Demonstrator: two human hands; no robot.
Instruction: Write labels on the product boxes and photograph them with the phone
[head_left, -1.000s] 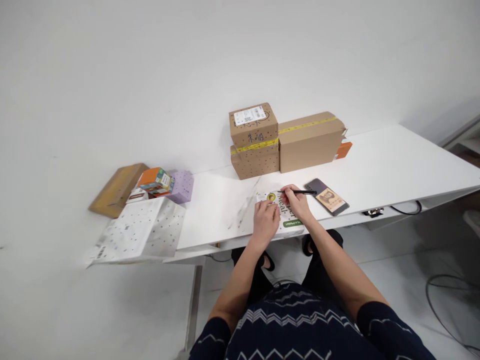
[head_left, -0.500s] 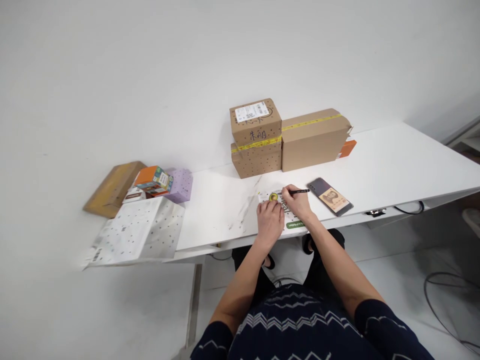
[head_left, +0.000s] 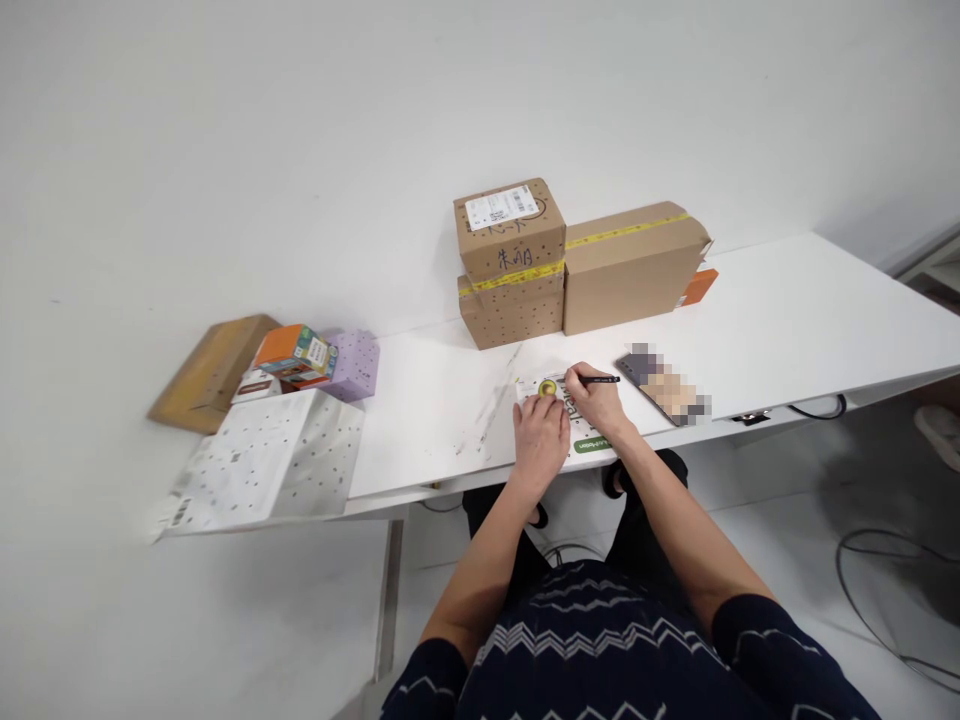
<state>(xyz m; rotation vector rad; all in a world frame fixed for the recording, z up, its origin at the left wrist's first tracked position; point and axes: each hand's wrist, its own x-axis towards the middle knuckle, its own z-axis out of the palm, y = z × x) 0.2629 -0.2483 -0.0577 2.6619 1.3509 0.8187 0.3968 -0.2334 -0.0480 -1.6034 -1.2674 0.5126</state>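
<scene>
My right hand [head_left: 599, 400] is closed round a black pen [head_left: 604, 380], whose back end points right. Under both hands lies a flat white item [head_left: 583, 430] with green and dark print and a yellow-green round picture; whether it is a box or a pouch, I cannot tell. Pressed on its left part is my left hand [head_left: 541, 437], laid flat with its fingers stretched forward. The pen's tip is hidden by the right hand, near the item's far edge. To the right of that hand lies a phone [head_left: 658, 385], its screen blurred into squares.
Two stacked cardboard boxes [head_left: 513, 310] and a long cardboard box [head_left: 630, 280] stand behind the hands. An orange box [head_left: 700, 287] sits behind them. At left are a dotted white package [head_left: 255, 455], an orange carton [head_left: 289, 350], a purple box [head_left: 356, 365] and a brown box [head_left: 210, 370].
The camera view has tilted slightly, so the boxes appear a little higher and the left-hand items farther left. Both hands keep nearly the same places, with the pen still held.
</scene>
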